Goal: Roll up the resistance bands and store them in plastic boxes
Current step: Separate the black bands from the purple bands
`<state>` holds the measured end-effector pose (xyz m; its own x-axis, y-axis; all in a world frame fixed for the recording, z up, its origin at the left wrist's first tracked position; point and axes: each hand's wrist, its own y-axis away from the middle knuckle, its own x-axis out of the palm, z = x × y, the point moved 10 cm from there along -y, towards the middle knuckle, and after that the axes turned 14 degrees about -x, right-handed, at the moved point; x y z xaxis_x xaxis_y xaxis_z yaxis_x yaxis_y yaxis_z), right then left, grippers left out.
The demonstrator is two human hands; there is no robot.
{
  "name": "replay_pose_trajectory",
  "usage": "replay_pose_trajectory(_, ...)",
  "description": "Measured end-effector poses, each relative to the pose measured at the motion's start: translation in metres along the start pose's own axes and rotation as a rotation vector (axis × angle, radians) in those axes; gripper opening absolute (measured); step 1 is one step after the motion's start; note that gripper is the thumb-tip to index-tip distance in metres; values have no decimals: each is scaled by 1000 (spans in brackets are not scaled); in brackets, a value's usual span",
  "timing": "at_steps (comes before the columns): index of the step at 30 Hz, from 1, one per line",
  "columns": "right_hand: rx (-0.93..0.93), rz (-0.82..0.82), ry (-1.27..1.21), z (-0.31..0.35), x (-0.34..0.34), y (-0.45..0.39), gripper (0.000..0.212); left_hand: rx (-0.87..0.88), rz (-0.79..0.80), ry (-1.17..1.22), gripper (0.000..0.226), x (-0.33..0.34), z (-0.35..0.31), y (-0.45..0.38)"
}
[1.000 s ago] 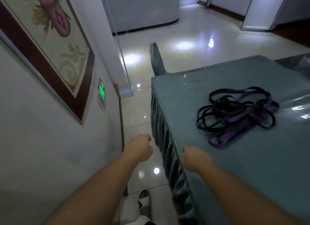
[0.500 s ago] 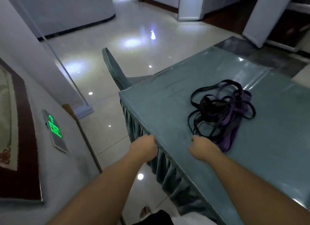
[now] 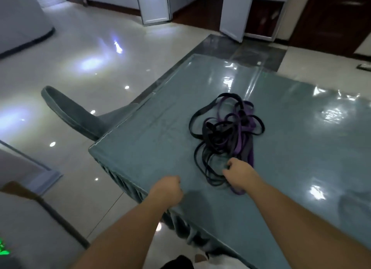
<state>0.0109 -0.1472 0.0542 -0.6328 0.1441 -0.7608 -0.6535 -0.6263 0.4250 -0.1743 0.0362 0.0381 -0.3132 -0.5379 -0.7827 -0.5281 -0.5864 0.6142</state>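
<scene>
Both hands have come forward onto the table since half a second ago, and the view has swung right. At the left, the left hand sits at the near edge with its fingers curled under; it holds nothing that I can see. Just right of it and a little farther out, the right hand reaches the near loops of the bands, fingers bent among the black strands; whether it has one pinched I cannot tell.

The bands lie in one black and purple tangle stretching away from the right hand. The heap's long axis runs from the purple end just right of that wrist outward and slightly left, towards the far wide black loop.

Pulling one strand now would likely drag the whole knot along the slick cover or tighten the snarl. No boxes are in sight.
</scene>
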Motion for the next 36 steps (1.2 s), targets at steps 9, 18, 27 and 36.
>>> replay_pose_trajectory(9,220,-108,-273,-76,-6,-29,49,56,-19,-111,41,-40,-42,-54)
replay_pose_trajectory(18,342,-283,-525,-103,-18,-64,56,248,52,-160,32,-35,-115,-105)
replay_pose_trajectory(27,587,-440,-800,-118,10,-90,89,613,0,-213,59,-45,-168,-142)
replay_pose_trajectory(36,623,-614,-695,-100,-8,-74,36,758,-119,-589,37,-35,-172,-157)
